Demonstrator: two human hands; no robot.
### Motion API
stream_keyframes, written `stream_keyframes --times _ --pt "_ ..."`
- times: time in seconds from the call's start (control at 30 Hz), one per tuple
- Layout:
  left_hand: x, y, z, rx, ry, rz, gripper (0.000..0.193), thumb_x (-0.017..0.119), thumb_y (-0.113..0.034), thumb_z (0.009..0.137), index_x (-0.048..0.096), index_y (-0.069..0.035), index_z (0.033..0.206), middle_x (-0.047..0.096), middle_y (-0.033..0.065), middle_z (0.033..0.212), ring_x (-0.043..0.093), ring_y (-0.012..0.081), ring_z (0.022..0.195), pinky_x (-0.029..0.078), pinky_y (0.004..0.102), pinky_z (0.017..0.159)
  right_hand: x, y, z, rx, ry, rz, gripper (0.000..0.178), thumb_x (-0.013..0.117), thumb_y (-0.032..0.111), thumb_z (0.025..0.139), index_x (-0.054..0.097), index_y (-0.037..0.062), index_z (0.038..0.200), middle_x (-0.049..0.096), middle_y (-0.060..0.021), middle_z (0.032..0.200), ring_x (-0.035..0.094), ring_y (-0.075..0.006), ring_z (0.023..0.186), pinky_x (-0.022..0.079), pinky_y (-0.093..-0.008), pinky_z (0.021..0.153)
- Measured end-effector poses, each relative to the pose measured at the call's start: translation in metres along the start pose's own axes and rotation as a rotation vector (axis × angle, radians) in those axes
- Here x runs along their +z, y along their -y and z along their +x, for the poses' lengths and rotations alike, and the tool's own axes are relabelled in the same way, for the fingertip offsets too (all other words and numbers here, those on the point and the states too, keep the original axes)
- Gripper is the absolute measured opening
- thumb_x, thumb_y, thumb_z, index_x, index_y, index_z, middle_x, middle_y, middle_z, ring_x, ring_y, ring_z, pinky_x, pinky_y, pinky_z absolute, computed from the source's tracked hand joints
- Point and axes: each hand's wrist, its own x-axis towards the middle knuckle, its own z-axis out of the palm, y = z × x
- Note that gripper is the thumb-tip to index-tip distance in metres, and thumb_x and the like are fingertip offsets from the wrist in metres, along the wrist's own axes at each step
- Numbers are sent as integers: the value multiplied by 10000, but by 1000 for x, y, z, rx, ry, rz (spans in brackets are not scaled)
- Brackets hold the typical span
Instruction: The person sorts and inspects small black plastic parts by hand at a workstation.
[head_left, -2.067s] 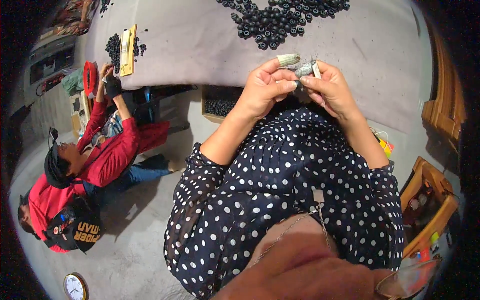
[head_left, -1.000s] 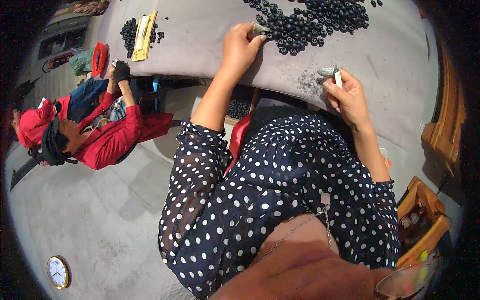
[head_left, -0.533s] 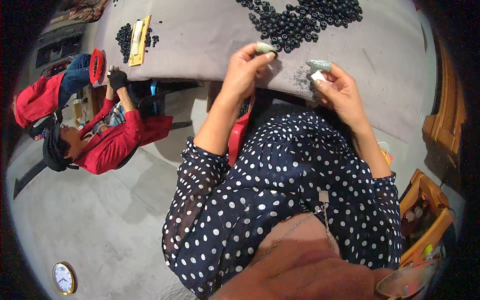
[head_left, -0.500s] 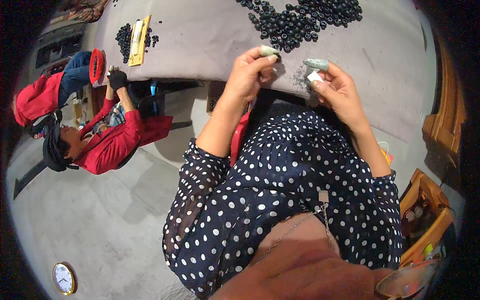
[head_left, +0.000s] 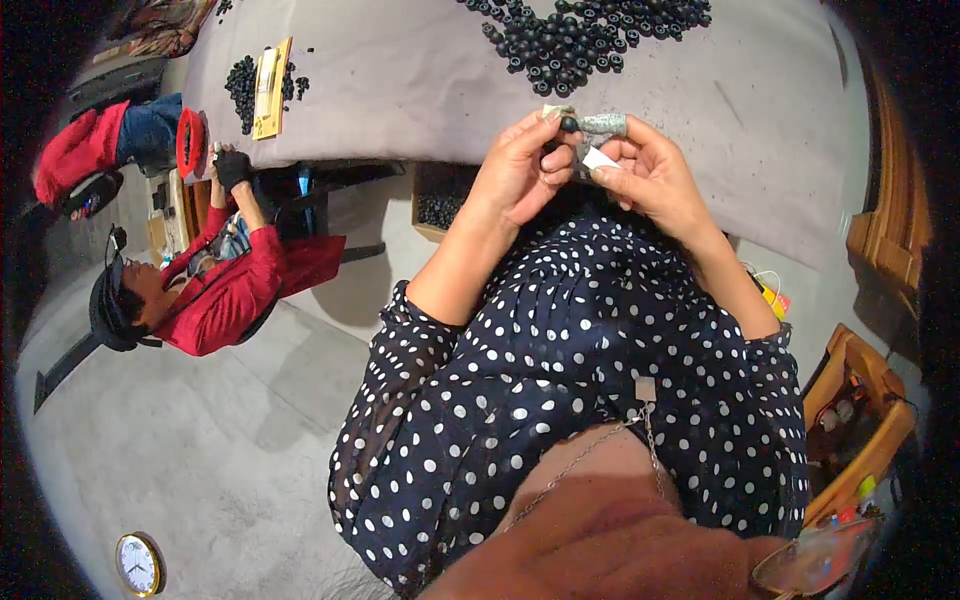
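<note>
Both hands pinch small parts, apparently, over grey table (head_left: pixel 400 80); black bead pile (head_left: pixel 590 35); clock (head_left: pixel 138 563) on floor.

I wear a dark navy blouse (head_left: pixel 560 380) with many small white polka dots, and its sleeves are pushed up near my elbows. A thin silver chain (head_left: pixel 600 450) hangs from my neck, with a small square pendant (head_left: pixel 645 389) lying on the blouse. My forearms and fingers are bare, without rings.
</note>
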Motion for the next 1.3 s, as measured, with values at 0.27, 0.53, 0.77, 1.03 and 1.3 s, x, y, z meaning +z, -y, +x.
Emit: stream_keyframes --times 0.27,0.53,0.77,1.03,1.3 --pt "0 2 -3 16 23 11 176 529 -225 932 545 -49 938 581 37 842 405 44 555 342 176 462 0 -4 2 -51 -27 4 348 640 108 835 523 19 1150 594 3 838 496 0 631 379 -140 473" --pt "7 10 2 67 -112 30 150 524 -236 939 538 -86 938 579 27 811 403 35 529 338 174 444 -1 -7 3 -23 8 8 355 647 129 836 526 22 1152 594 14 830 498 3 643 369 -138 469" --pt "11 16 -1 129 -129 50 121 531 -218 935 529 -99 949 563 17 784 396 33 517 326 172 435 -1 -10 3 -30 29 -5 362 651 137 838 520 20 1154 603 10 831 505 2 650 371 -136 469" --pt "20 17 -4 175 -195 94 77 554 -155 919 531 -85 942 528 -16 712 397 39 488 300 181 411 -1 -7 2 -15 55 40 348 643 118 840 520 -5 1142 635 -24 880 513 1 646 374 -137 465" --pt "25 18 -8 231 -147 174 86 515 -144 939 537 -71 979 537 -12 725 395 31 492 306 172 411 -2 -4 2 35 56 23 294 630 127 843 566 -8 1097 634 -20 822 484 -7 559 352 -142 441"
